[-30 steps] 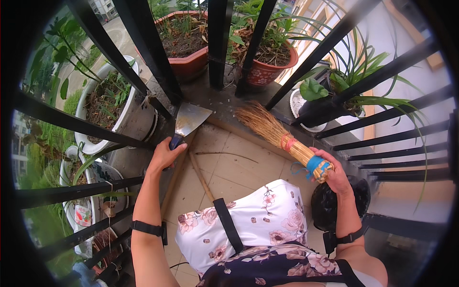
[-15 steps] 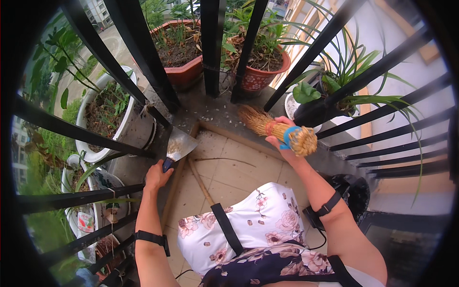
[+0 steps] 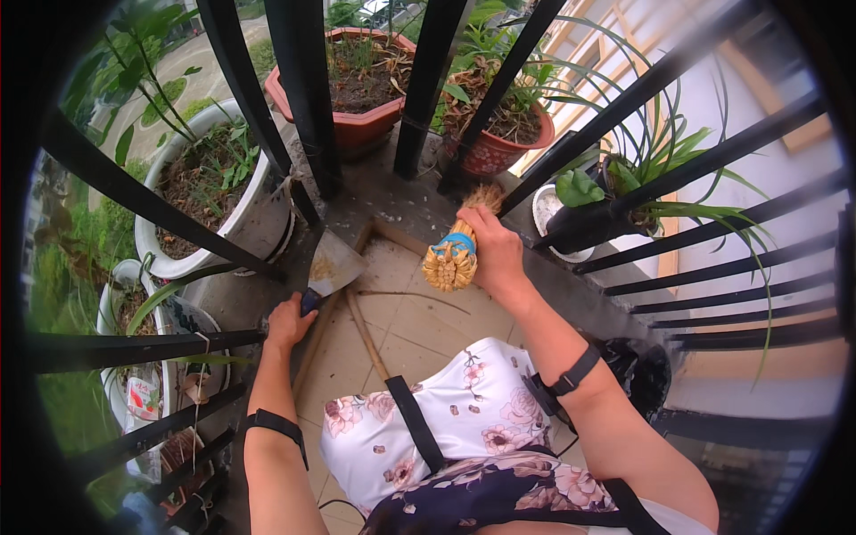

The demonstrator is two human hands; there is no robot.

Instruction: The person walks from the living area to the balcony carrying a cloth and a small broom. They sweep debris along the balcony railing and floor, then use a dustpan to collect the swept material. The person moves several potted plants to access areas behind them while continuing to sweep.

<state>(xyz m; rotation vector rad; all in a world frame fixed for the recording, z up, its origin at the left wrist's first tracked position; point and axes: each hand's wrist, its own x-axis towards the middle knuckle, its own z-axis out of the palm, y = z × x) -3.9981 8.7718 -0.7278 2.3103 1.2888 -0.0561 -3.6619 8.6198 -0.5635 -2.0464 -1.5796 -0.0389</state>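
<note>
My left hand [image 3: 287,323] is closed round the dark blue handle of a scraper [image 3: 336,264]. The scraper's wide metal blade carries brownish crumbs and lies at the inner edge of the grey ledge [image 3: 379,207], beside the railing. In my right hand [image 3: 496,253] is a small straw whisk broom [image 3: 450,267], its bound butt end with blue tape turned toward me. Its bristles point away, toward the foot of the railing bars near the red flowered pot [image 3: 499,153]; my fingers partly hide them. Pale specks of debris dot the ledge.
Black railing bars [image 3: 308,107] stand round the ledge. Beyond them are an orange-brown pot [image 3: 366,125], white planters [image 3: 267,218] and a dark pot [image 3: 580,227] with long leaves. A wooden stick [image 3: 364,330] and a thin twig [image 3: 419,296] lie over the tiled floor [image 3: 401,343].
My right hand has moved left with the whisk broom, whose bristles have swung from leftward to pointing away. My left hand and the scraper have hardly moved. The view has shifted slightly.
</note>
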